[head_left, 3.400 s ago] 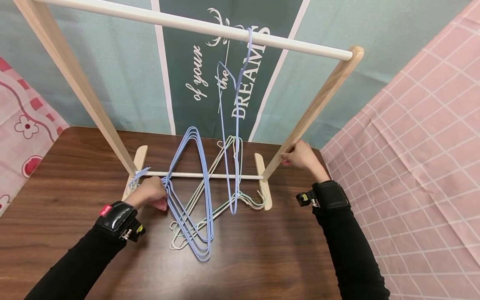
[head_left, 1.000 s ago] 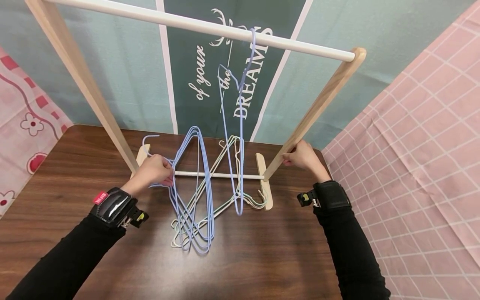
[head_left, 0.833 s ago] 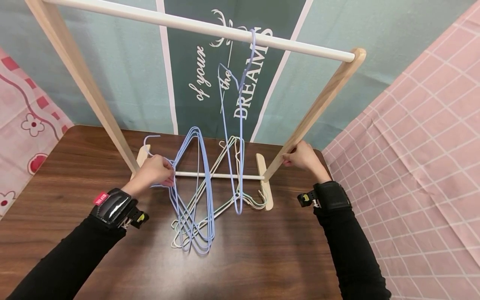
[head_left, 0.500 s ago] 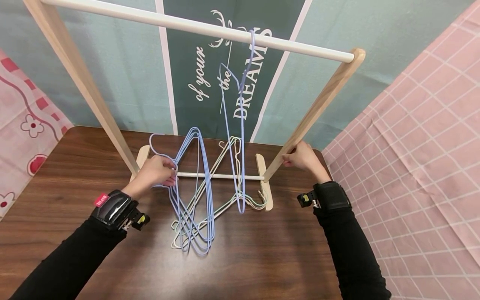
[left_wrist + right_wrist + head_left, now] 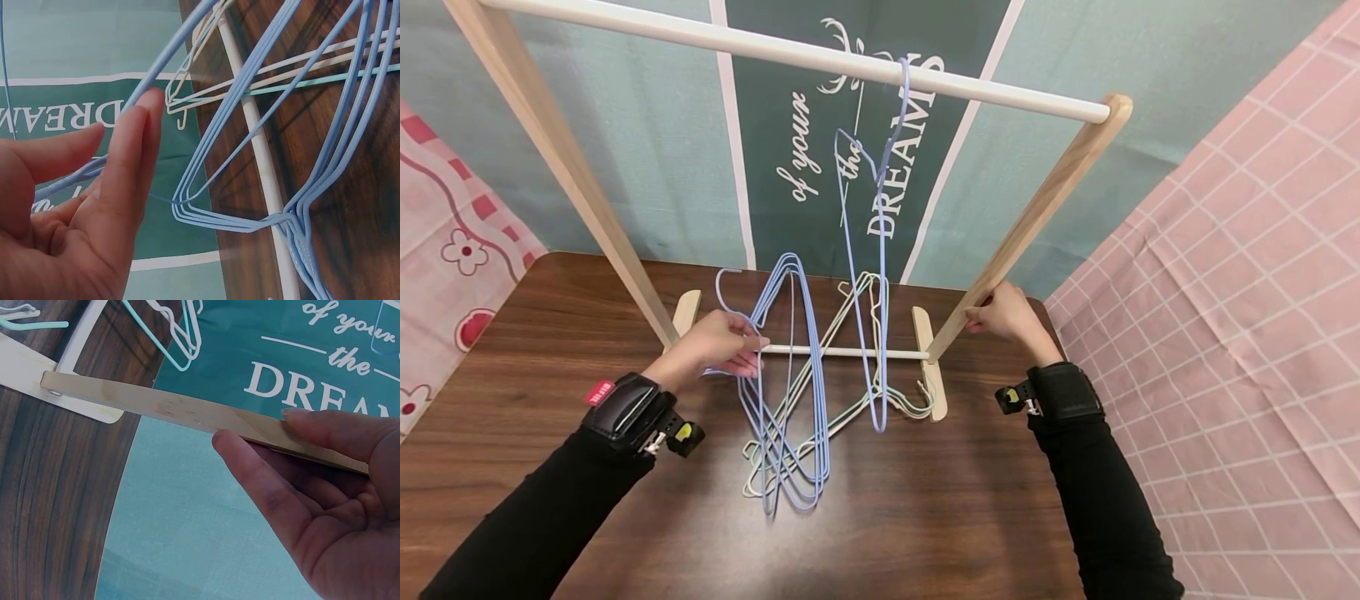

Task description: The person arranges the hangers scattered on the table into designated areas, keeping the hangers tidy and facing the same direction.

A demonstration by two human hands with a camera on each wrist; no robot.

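My left hand (image 5: 721,343) pinches one blue wire hanger (image 5: 170,57) near its neck, with its hook (image 5: 718,292) rising behind the knuckles. That hanger stands edge-on at the left of a stack of several like blue hangers (image 5: 817,383), overlapping them in the head view. On the right, my right hand (image 5: 1000,310) grips the wooden upright (image 5: 1028,218) of a garment rack, thumb on one face and fingers on the other. Another blue hanger (image 5: 882,275) hangs from the rack's white top rail (image 5: 790,50).
Pale cream and green hangers (image 5: 853,407) lie crossed beneath the blue stack. The rack's white lower bar (image 5: 842,352) joins two wooden feet (image 5: 932,392) on the brown table (image 5: 940,508). Behind stands a green lettered cloth (image 5: 775,225); pink checked cloth (image 5: 1247,333) borders the right.
My left hand has separated one blue hanger from the stack and lifted its hook end, then edged right with it. My right hand keeps its place on the upright.
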